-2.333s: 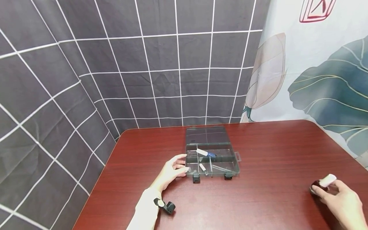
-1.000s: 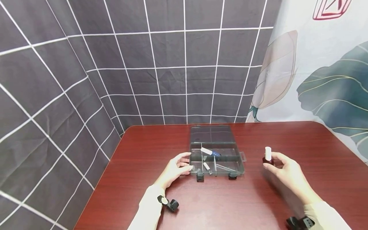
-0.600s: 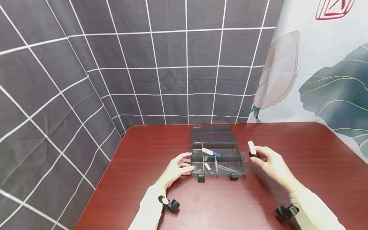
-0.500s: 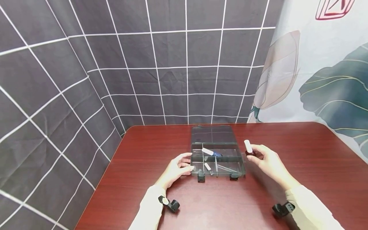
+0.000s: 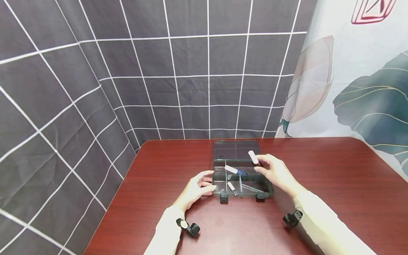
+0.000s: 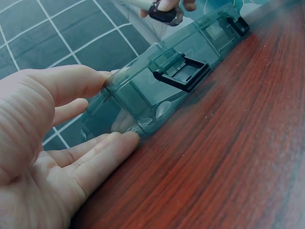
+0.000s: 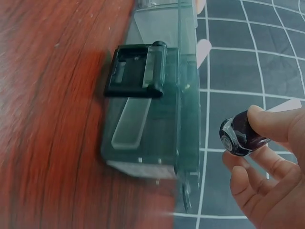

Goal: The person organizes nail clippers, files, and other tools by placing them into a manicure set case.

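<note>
A clear grey-green compartment box (image 5: 248,194) lies open on the table, its lid (image 5: 234,150) flat behind it. My left hand (image 5: 210,180) rests against the box's front left corner, thumb on the rim, fingers nearly straight along the wall; the left wrist view shows my left hand (image 6: 116,107) at that corner of the box (image 6: 190,52). My right hand (image 5: 264,165) pinches a small dark red bottle (image 5: 259,163) with a white cap above the box's back right compartment. The right wrist view shows the bottle (image 7: 240,133) beside the box (image 7: 162,138).
Inside the box lie a blue item with a white cap (image 5: 234,170), a small white piece (image 5: 231,186) and a clear tube (image 5: 250,187). Two black latches (image 5: 224,198) stick out in front. The red-brown table (image 5: 334,177) meets dark grid cloth (image 5: 178,88) behind and on the left.
My right hand picked the bottle up from the table's front right and carried it left, to above the box. My left hand stayed at the box's corner.
</note>
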